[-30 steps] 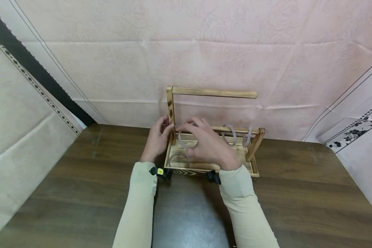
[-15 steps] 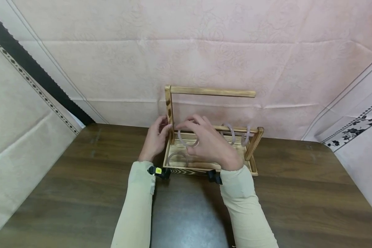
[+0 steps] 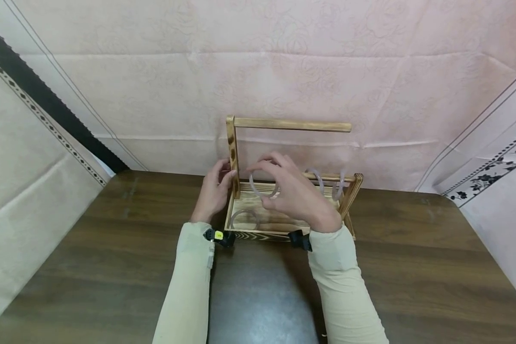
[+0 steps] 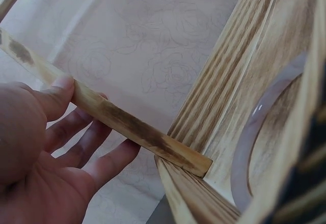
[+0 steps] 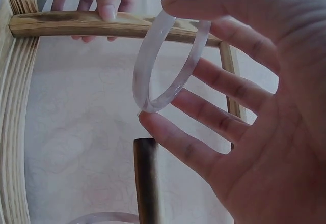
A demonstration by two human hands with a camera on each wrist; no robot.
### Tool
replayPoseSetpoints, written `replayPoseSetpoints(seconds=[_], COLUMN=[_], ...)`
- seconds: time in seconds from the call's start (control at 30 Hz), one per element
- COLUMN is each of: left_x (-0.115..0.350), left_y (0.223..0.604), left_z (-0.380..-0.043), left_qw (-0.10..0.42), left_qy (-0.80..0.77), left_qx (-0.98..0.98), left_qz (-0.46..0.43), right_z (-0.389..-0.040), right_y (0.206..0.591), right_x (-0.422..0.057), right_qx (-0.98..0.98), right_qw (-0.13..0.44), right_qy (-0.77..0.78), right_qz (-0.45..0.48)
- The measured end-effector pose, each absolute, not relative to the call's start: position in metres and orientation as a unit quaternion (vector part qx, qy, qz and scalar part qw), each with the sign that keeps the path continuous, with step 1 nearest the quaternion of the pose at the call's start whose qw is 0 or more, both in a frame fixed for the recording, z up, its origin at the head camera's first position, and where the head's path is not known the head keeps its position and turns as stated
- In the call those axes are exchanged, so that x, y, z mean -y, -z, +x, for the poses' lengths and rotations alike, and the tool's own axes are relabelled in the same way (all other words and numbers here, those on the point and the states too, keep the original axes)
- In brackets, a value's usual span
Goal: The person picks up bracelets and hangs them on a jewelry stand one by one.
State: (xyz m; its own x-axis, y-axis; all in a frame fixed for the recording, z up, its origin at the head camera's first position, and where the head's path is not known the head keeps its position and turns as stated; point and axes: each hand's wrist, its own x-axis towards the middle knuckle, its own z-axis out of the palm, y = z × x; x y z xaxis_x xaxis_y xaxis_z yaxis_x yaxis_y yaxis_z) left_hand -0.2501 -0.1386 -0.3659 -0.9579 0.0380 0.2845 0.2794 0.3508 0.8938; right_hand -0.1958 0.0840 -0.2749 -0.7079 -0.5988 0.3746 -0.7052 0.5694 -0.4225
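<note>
My left hand (image 3: pixel 215 190) holds the tall wooden post (image 4: pixel 117 117) of a rack, thumb on one face and fingers on the other. Between the thumb and fingers of my right hand (image 3: pixel 298 196) is a pale translucent bangle (image 5: pixel 147 63). In the right wrist view it is tilted and apart from the dark free end of the rack's lower bar (image 5: pixel 146 180). Two more bangles, one nearer the middle (image 3: pixel 319 181) and one near the right post (image 3: pixel 338 187), hang on that bar. Another bangle (image 4: pixel 243 147) lies in the rack's tray, at its left end.
An upper bar (image 3: pixel 292 124) extends right from the tall post, above my hands. A short post (image 3: pixel 351 195) at the right carries the lower bar. The rack stands on a brown wooden table (image 3: pixel 413 248), close to a pale patterned cloth (image 3: pixel 163 95) behind.
My right hand has shifted slightly right, away from the tall post, with the bangle still pinched. My left hand stays on the post. The whole head view has drifted a little.
</note>
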Motion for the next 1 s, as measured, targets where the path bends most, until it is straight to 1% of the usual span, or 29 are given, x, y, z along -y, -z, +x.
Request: replayPoseSetpoints(seconds=[0.43,1.0], left_x=[0.140,0.138], left_y=[0.364,0.366], left_z=[-0.249,-0.250], left_qw=[0.103,0.091], left_qy=[0.569,0.582], left_qx=[0.811,0.804], left_qz=[-0.092,-0.086], right_z=[-0.198,-0.198], right_y=[0.273,0.268], right_x=[-0.086,-0.098], right_qx=[0.866,0.873], right_qw=[0.134,0.174], right_qy=[-0.291,-0.295], right_qz=[0.384,0.347])
